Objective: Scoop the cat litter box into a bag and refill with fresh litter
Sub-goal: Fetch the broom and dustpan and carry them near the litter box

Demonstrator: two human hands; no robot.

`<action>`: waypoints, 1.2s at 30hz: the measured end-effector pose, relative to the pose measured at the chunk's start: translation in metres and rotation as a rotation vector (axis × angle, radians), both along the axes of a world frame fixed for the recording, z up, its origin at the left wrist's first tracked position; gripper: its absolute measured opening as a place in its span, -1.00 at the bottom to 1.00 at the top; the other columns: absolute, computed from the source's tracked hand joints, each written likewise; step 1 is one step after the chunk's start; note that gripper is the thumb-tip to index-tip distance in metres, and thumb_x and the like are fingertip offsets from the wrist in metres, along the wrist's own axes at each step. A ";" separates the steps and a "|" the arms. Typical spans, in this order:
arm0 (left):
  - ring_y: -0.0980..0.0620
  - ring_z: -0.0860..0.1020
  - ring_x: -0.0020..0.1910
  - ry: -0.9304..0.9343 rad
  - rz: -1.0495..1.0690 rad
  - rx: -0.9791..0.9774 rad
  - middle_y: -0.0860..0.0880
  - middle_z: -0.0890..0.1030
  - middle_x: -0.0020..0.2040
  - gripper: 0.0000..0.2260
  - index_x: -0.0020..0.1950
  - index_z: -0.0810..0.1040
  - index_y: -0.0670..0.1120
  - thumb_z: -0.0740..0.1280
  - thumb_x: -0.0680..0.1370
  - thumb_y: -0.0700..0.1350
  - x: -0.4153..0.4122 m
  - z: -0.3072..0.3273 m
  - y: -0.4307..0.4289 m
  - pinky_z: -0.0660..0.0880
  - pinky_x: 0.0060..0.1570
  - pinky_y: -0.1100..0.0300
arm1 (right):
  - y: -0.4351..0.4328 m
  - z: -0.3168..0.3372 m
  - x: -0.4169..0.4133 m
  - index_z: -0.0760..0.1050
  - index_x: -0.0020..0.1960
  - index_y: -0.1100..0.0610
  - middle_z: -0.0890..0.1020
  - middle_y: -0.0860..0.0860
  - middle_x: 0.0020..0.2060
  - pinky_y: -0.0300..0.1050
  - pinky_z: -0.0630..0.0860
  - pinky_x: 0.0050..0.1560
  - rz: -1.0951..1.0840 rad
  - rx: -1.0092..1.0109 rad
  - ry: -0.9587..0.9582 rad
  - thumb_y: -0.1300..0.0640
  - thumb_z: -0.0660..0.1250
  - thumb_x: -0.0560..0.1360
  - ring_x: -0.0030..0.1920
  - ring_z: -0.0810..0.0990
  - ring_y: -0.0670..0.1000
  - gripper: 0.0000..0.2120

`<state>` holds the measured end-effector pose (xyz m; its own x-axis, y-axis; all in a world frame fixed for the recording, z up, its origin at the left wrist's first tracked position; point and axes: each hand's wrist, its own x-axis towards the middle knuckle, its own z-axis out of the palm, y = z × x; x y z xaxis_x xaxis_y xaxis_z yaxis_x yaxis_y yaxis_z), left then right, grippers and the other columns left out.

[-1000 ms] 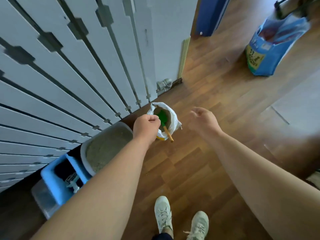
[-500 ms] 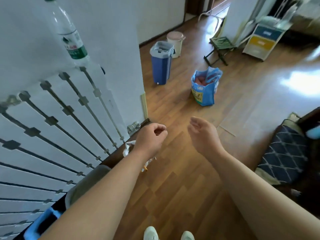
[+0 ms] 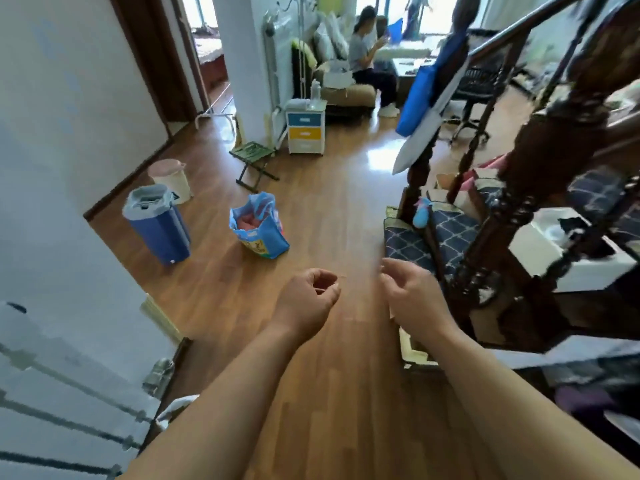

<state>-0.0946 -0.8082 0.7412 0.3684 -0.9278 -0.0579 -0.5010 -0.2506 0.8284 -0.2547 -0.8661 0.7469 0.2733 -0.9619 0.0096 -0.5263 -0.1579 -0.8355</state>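
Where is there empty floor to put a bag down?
The bare wood floor between the blue bag and the stair post is free, and so is the strip nearer you. It is crowded by the wall, around the blue bin and pink bin, and at the mat.

A lived-in home: wood-plank floor [image 3: 329, 209], a cushioned sofa [image 3: 346, 93] at upper middle where a person [image 3: 367, 57] sits, a small coloured drawer unit [image 3: 305, 131], a folding stool [image 3: 254, 161], two bins [image 3: 157, 226] at left, carved stair balusters [image 3: 540, 168] at right.
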 end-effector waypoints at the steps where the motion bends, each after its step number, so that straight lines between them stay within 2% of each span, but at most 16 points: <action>1: 0.16 0.57 -0.10 -0.014 -0.045 -0.006 0.01 0.66 0.03 -0.81 0.15 0.61 -0.09 0.37 0.56 -0.10 -0.013 0.003 -0.004 0.42 -0.21 0.47 | 0.004 0.003 -0.016 0.45 0.39 0.14 0.58 -0.04 0.23 -0.10 0.48 0.28 -0.036 0.005 -0.008 0.13 0.25 0.60 0.26 0.54 -0.01 -0.63; 4: 0.23 0.54 -0.12 -0.053 -0.198 -0.028 0.08 0.63 0.02 -0.80 0.17 0.60 -0.03 0.35 0.57 -0.05 -0.063 0.010 -0.016 0.40 -0.34 0.55 | 0.018 0.012 -0.073 0.45 0.38 0.15 0.57 -0.04 0.23 -0.15 0.46 0.26 -0.195 0.011 -0.017 0.15 0.25 0.60 0.27 0.53 -0.01 -0.64; 8: 0.32 0.51 -0.22 -0.044 -0.392 -0.037 0.17 0.57 -0.06 -0.82 0.15 0.61 0.00 0.34 0.57 -0.03 -0.146 0.019 -0.029 0.40 -0.35 0.53 | 0.038 0.019 -0.158 0.47 0.37 0.18 0.59 0.06 0.25 -0.18 0.45 0.25 -0.430 -0.012 -0.021 0.16 0.25 0.60 0.25 0.54 0.00 -0.65; 11: 0.25 0.56 -0.14 0.012 -0.515 -0.025 0.12 0.63 0.00 -0.83 0.14 0.62 0.01 0.34 0.57 -0.05 -0.209 0.025 -0.037 0.51 -0.24 0.41 | 0.052 0.024 -0.217 0.47 0.37 0.17 0.58 0.04 0.26 -0.27 0.39 0.19 -0.569 -0.033 -0.013 0.15 0.25 0.60 0.27 0.52 -0.01 -0.65; 14: 0.21 0.57 -0.08 0.007 -0.614 -0.028 0.09 0.64 0.04 -0.83 0.15 0.63 0.01 0.34 0.57 -0.07 -0.273 0.031 -0.046 0.49 -0.19 0.40 | 0.063 0.029 -0.277 0.48 0.36 0.17 0.57 0.04 0.26 -0.25 0.38 0.21 -0.692 -0.036 -0.041 0.15 0.24 0.60 0.27 0.51 -0.02 -0.65; 17: 0.15 0.59 -0.01 -0.010 -0.713 -0.032 0.07 0.64 0.07 -0.79 0.19 0.62 -0.03 0.34 0.57 -0.07 -0.343 0.034 -0.052 0.53 0.00 0.28 | 0.071 0.030 -0.342 0.49 0.35 0.19 0.58 0.06 0.25 -0.23 0.41 0.21 -0.792 -0.048 -0.034 0.16 0.25 0.59 0.24 0.54 0.00 -0.66; 19: 0.15 0.58 -0.04 -0.035 -0.771 -0.036 0.09 0.64 0.03 -0.81 0.15 0.62 -0.02 0.34 0.57 -0.04 -0.392 0.036 -0.055 0.53 -0.01 0.25 | 0.073 0.029 -0.388 0.49 0.35 0.20 0.59 0.06 0.24 -0.25 0.41 0.18 -0.854 -0.055 -0.025 0.16 0.26 0.59 0.23 0.54 -0.01 -0.66; 24: 0.13 0.57 -0.15 -0.027 -0.833 -0.029 0.06 0.65 -0.05 -0.86 0.07 0.65 -0.04 0.35 0.55 -0.08 -0.507 0.028 -0.069 0.51 -0.08 0.28 | 0.075 0.029 -0.498 0.49 0.35 0.20 0.59 0.08 0.23 -0.27 0.39 0.14 -0.927 -0.039 0.036 0.16 0.27 0.59 0.22 0.55 0.01 -0.66; 27: 0.12 0.55 -0.18 -0.005 -0.859 -0.031 0.04 0.64 -0.07 -0.86 0.06 0.65 -0.09 0.35 0.55 -0.13 -0.565 0.023 -0.077 0.39 -0.33 0.55 | 0.073 0.024 -0.558 0.50 0.34 0.21 0.60 0.09 0.22 -0.29 0.38 0.14 -0.962 -0.029 0.063 0.16 0.26 0.58 0.22 0.56 0.00 -0.66; 28: 0.13 0.54 -0.15 -0.011 -0.870 -0.033 0.06 0.63 -0.08 -0.87 0.05 0.65 -0.09 0.35 0.55 -0.14 -0.580 0.022 -0.080 0.36 -0.34 0.55 | 0.071 0.023 -0.574 0.50 0.33 0.21 0.60 0.09 0.22 -0.26 0.39 0.17 -0.971 -0.023 0.065 0.16 0.26 0.58 0.23 0.56 0.01 -0.66; 31: 0.10 0.58 -0.05 -0.043 -0.881 -0.019 0.06 0.66 -0.05 -0.87 0.03 0.66 -0.06 0.34 0.54 -0.12 -0.623 0.017 -0.093 0.37 -0.17 0.34 | 0.062 0.018 -0.618 0.50 0.34 0.21 0.60 0.09 0.24 -0.20 0.40 0.24 -0.988 0.002 0.075 0.16 0.26 0.58 0.25 0.55 0.02 -0.65; 33: 0.08 0.58 -0.04 -0.054 -0.876 -0.005 0.02 0.67 -0.03 -0.84 0.06 0.66 -0.08 0.34 0.54 -0.12 -0.648 0.014 -0.104 0.34 -0.14 0.34 | 0.052 0.013 -0.643 0.49 0.35 0.20 0.59 0.09 0.25 -0.20 0.39 0.25 -0.992 0.020 0.078 0.16 0.26 0.58 0.27 0.54 0.02 -0.64; 35: 0.08 0.58 -0.08 -0.056 -0.882 0.011 0.01 0.66 -0.03 -0.84 0.08 0.65 -0.08 0.33 0.55 -0.12 -0.668 0.011 -0.118 0.37 -0.19 0.34 | 0.037 0.007 -0.664 0.49 0.35 0.20 0.59 0.09 0.25 -0.19 0.39 0.26 -0.998 0.035 0.076 0.15 0.26 0.58 0.27 0.54 0.02 -0.64; 36: 0.05 0.59 -0.10 -0.056 -0.889 0.018 0.01 0.66 -0.03 -0.84 0.09 0.64 -0.07 0.33 0.55 -0.11 -0.679 0.009 -0.128 0.41 -0.28 0.34 | 0.026 0.004 -0.676 0.49 0.35 0.20 0.59 0.09 0.25 -0.19 0.40 0.27 -1.003 0.041 0.069 0.15 0.26 0.58 0.27 0.54 0.02 -0.64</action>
<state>-0.7740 -0.9364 0.7500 -0.4849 -0.8710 -0.0792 -0.5562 0.2372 0.7965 -0.9309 -0.8396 0.7507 -0.6645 -0.7471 -0.0144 -0.4475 0.4133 -0.7931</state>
